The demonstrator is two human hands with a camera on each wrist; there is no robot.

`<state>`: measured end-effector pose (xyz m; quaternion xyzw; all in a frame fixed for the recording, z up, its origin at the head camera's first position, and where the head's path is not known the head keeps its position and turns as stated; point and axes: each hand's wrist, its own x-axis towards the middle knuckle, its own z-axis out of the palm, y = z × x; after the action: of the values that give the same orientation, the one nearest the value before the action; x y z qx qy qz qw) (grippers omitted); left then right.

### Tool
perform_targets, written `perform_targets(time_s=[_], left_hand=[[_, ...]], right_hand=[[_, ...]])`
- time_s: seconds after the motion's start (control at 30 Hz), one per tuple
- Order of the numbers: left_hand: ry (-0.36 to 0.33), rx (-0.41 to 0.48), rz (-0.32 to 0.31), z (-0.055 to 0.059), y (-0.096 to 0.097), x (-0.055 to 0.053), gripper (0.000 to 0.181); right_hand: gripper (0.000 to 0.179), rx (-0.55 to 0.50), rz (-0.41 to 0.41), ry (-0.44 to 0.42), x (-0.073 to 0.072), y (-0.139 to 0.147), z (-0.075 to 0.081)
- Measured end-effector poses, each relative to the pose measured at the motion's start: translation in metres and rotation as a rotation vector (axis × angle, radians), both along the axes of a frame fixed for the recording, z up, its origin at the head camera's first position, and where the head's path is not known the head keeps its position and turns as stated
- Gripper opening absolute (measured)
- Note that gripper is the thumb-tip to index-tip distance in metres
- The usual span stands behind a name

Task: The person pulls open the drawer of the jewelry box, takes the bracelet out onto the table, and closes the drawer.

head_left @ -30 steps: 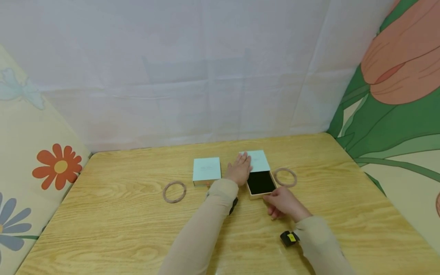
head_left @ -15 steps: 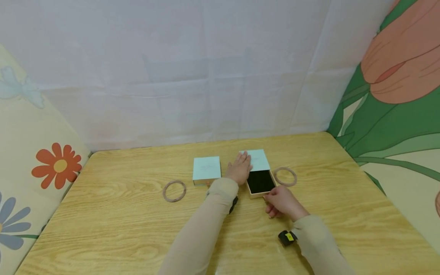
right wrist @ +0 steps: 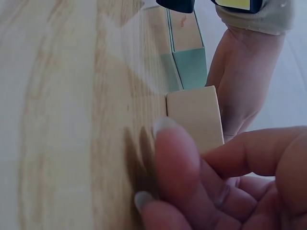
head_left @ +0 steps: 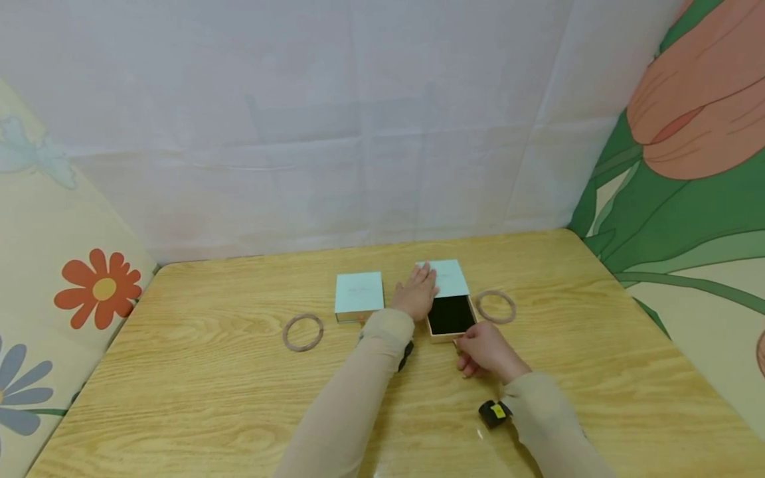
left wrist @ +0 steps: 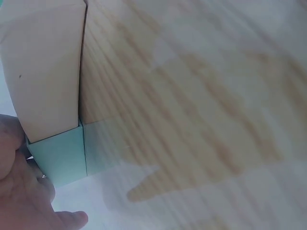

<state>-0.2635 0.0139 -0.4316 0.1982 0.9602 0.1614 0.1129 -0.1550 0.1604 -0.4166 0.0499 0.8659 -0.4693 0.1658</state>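
Observation:
A mint-green drawer-style gift box (head_left: 449,277) lies toward the back of the table, its beige drawer (left wrist: 45,72) pulled far out toward the person and lined in black. My left hand (head_left: 415,293) rests on the left side of the box's sleeve (left wrist: 60,155), fingers extended across the top. At the drawer's front, my right hand (head_left: 489,348) pinches with thumb and forefinger; the fingers (right wrist: 177,158) hide what lies between them against the beige front panel (right wrist: 194,115). A pale pinkish bangle (head_left: 496,307) lies just right of the drawer.
A second mint-green box (head_left: 359,293), closed, stands left of the left hand. Another bangle (head_left: 303,332) lies on the wood-grain table (head_left: 197,398) farther left. A white cloth backdrop (head_left: 299,133) rises behind the table's far edge.
The drawer's front end has swung slightly left, and my right hand has shifted left with it. My left hand and the sleeve stay in place.

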Motion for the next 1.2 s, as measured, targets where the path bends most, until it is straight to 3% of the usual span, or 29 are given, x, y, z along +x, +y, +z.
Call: perform_targets(time_s=[0.03,0.07,0.2,0.4,0.8,1.2], left_hand=[[0.008,-0.005,-0.001,0.001,0.000,0.001,0.053],[-0.012,-0.017,0.003,0.012,0.000,0.007,0.052],[0.013,-0.033,0.001,0.016,0.000,0.011,0.052],[0.011,-0.032,0.002,0.016,0.000,0.013,0.052],[0.006,-0.027,0.004,0.016,0.000,0.012,0.052],[0.012,-0.021,0.001,0.017,-0.001,0.012,0.051]], right_hand=[[0.027,0.001,-0.005,0.002,0.000,0.000,0.000],[0.027,0.003,-0.007,0.006,0.000,-0.001,-0.001],[0.031,0.001,-0.018,0.035,0.001,-0.002,-0.002],[0.031,-0.037,-0.023,0.076,0.005,-0.002,-0.003],[0.030,-0.051,0.004,0.097,-0.004,0.001,-0.004],[0.031,-0.055,-0.063,0.036,-0.002,-0.001,-0.006]])
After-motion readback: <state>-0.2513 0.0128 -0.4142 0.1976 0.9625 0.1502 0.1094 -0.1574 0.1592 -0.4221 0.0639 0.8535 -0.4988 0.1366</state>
